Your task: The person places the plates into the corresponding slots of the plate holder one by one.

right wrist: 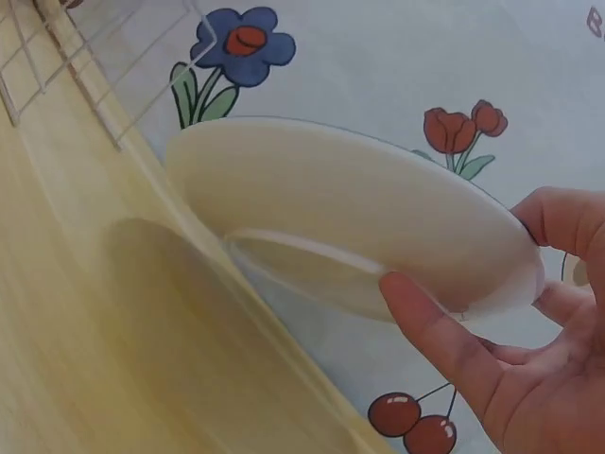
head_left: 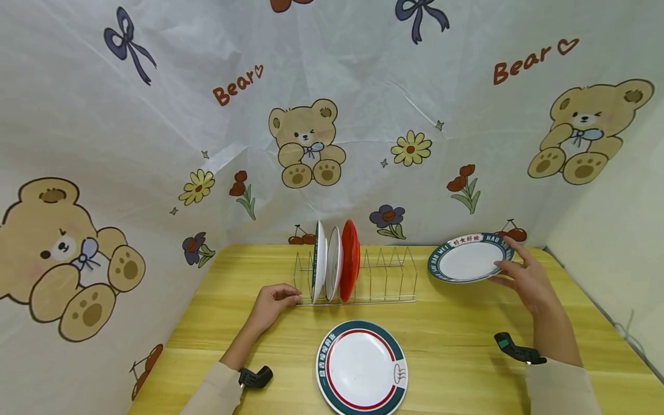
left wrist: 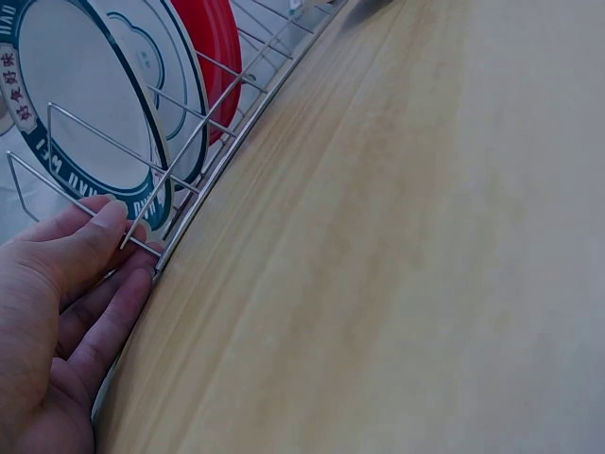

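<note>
My right hand point(head_left: 528, 282) grips the right edge of a white plate point(head_left: 469, 262) with a dark green lettered rim. In the right wrist view, the plate's pale underside point(right wrist: 331, 194) is tilted over the tabletop, with a fingertip against its foot ring. My left hand point(head_left: 277, 301) pinches the left end of a wire dish rack point(head_left: 386, 299); the left wrist view has its thumb and fingers around the end wire. Standing on edge in the rack are a green-rimmed white plate point(left wrist: 85, 85), a second white plate point(head_left: 334, 262) and red dishware point(head_left: 350, 262).
Flat on the wooden table point(head_left: 446, 351), in front of the rack, lies a white plate point(head_left: 361, 369) with green and red rings. A bear-print cloth point(head_left: 363, 190) hangs behind the table. The rack's right half shows bare wire slots.
</note>
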Tool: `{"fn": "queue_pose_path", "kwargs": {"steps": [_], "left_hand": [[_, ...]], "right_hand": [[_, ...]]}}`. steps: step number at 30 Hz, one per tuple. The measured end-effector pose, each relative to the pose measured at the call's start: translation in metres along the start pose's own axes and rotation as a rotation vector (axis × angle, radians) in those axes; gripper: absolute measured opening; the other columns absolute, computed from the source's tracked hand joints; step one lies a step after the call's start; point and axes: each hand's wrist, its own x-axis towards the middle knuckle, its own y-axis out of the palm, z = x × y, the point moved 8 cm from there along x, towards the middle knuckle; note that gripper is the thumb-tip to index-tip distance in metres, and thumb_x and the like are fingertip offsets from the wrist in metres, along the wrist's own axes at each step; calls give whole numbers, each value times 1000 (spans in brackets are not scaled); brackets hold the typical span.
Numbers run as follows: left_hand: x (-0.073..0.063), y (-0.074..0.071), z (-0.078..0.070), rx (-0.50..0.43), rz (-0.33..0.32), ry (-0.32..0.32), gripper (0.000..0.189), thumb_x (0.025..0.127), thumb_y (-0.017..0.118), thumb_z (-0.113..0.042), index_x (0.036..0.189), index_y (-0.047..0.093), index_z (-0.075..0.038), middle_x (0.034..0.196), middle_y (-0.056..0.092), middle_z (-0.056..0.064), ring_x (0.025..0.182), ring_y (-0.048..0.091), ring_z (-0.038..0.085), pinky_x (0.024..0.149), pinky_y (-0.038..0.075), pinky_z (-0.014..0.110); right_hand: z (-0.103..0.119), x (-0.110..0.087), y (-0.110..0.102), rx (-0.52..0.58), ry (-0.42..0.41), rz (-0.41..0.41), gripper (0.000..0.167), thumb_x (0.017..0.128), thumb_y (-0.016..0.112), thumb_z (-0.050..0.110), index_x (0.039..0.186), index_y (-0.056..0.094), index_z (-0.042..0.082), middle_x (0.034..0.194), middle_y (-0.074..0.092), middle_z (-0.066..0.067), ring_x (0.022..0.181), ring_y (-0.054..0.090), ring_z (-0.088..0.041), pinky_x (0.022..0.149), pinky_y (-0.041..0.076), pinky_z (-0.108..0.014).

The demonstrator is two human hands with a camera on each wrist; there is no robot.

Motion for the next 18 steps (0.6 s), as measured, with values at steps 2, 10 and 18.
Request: {"fn": "queue_pose_path", "kwargs": {"steps": [2,10,18], "left_hand": [[0,0,-1,6,-2,3,9,92,71,3,100,75,5,96,75,19,84,72,30,74,61,31],[-2,-1,0,15,-3,8,9,92,71,2,100,75,6,97,75,19,84,71,26,74,61,30],[3,-1,8,11,-3,8,9,92,73,-1,100,76,3,96,75,15,84,71,24,74,60,27]], "right_hand": [[8,-2,2,32,-17,-1,75,103,58,5,164,19,25,134,34,-14,85,71,-11,74,61,-26],[38,-11,13,131,-80,6,73,103,55,-1,162,25,30,122,46,-2,86,70,-10,73,61,-27],[52,-14,18,113,-104,-42,74,102,58,2,162,24,31,125,42,3,87,69,-9,71,61,-27]]}}
